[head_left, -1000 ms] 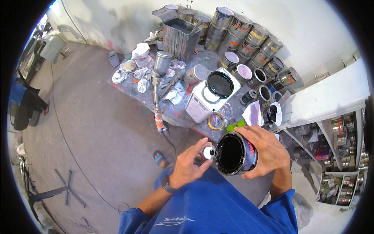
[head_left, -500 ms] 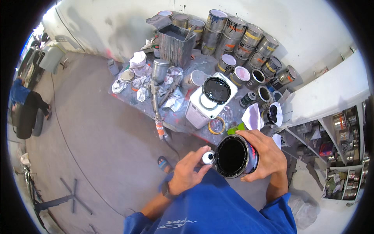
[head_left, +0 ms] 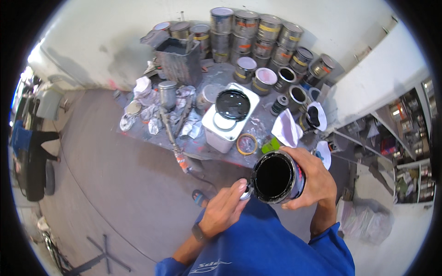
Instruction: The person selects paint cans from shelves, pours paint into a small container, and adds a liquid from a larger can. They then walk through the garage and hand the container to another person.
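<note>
My right hand (head_left: pixel 317 177) is wrapped round the side of an open paint can (head_left: pixel 273 178), which holds dark, nearly black contents and has a smeared rim. The can's mouth faces up toward me. Against its left rim, my left hand (head_left: pixel 222 208) pinches a small white round container (head_left: pixel 246 195) with a black top. My fingers cover most of that container, so its exact kind is hidden. Beyond the can lie a green object (head_left: pixel 270 146) and a roll of tape (head_left: pixel 247 144) at the table's near edge.
On the table (head_left: pixel 193 158) stand a white container (head_left: pixel 221 138) with a black-coated lid (head_left: pixel 233 105) on top, a spray gun (head_left: pixel 168 131), crumpled rags and a grey-smeared bucket (head_left: pixel 179 66). Stacked paint cans (head_left: pixel 246 23) line the wall. Shelves (head_left: pixel 382 133) are at right; another person (head_left: pixel 30 142) is far left.
My view has shifted, so the table and cans appear further left. My left hand has turned, its fingers now covering more of the small white container. The paint can stays in my right hand.
</note>
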`<state>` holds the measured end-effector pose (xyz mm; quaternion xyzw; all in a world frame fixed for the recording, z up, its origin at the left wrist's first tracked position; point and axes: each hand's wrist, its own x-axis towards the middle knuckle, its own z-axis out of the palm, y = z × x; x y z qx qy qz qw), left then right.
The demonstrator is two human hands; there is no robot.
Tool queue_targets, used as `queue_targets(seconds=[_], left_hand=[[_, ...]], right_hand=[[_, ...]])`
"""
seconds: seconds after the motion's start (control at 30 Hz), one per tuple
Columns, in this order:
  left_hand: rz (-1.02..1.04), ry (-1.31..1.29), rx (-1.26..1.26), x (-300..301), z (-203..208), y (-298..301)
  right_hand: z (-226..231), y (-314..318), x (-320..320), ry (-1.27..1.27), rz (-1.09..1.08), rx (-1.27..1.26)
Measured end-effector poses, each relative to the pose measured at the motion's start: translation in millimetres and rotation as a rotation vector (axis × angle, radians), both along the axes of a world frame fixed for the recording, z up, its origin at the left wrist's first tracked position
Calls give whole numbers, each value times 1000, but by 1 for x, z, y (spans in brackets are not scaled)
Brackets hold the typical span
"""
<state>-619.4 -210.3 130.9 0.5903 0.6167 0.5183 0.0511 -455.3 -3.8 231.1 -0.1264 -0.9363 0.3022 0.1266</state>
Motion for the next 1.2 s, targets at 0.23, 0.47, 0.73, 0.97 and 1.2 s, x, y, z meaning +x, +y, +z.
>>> queue_targets(seconds=[0.23,0.47,0.73,0.97,1.2], left_hand=[[105,-340,-53,-6,-23,-24],[316,-807,23,-31,-45,-26],[228,-813,-7,-37,-49,-8],[323,-860,7,-35,-47,-22],[431,-858,82,-51,-53,-35]], right_hand=[[-47,-9,79,466,-489,-427],[-121,-32,112,569,-834,-443],[-233,-28,49,558,-1181,-244],[-296,-7,39,585,-1265,-93],[-325,-2,50,692,-1142,-22]])
